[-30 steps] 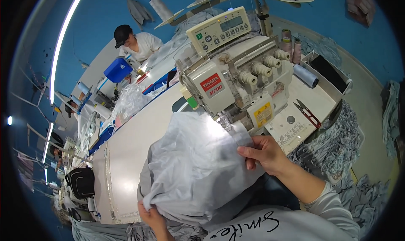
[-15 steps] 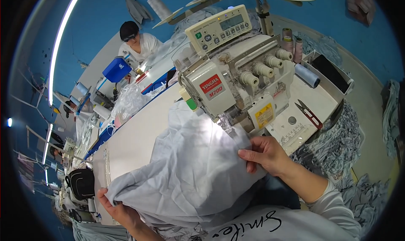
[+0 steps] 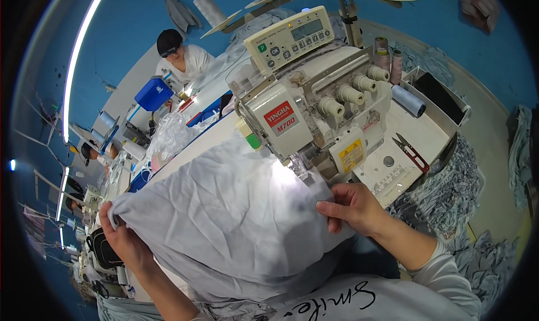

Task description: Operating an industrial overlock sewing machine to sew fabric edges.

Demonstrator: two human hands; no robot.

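A pale grey piece of fabric [image 3: 224, 208] spreads in front of me, wrinkled across its middle, its near part hanging over my lap. Its far right part lies at the lit needle area of an overlock sewing machine [image 3: 289, 119]. Out at the left, my left hand [image 3: 123, 239] is closed on the fabric's far left corner and holds it raised. My right hand [image 3: 351, 208] pinches the right edge between thumb and fingers, close below the machine's presser foot [image 3: 303, 166]. Whether the foot is down on the cloth, I cannot tell.
Red-handled thread snips [image 3: 412, 152] lie on the machine table, right of the machine. A blue-grey thread cone [image 3: 408, 101] lies by a white tray [image 3: 463, 110]. Scrunched fabric [image 3: 438, 197] heaps below at right. Beyond the table a person [image 3: 188, 60] sits working.
My left hand has moved up and to the left with the fabric corner, spreading the cloth wider over the table. My right hand stays in nearly the same place.
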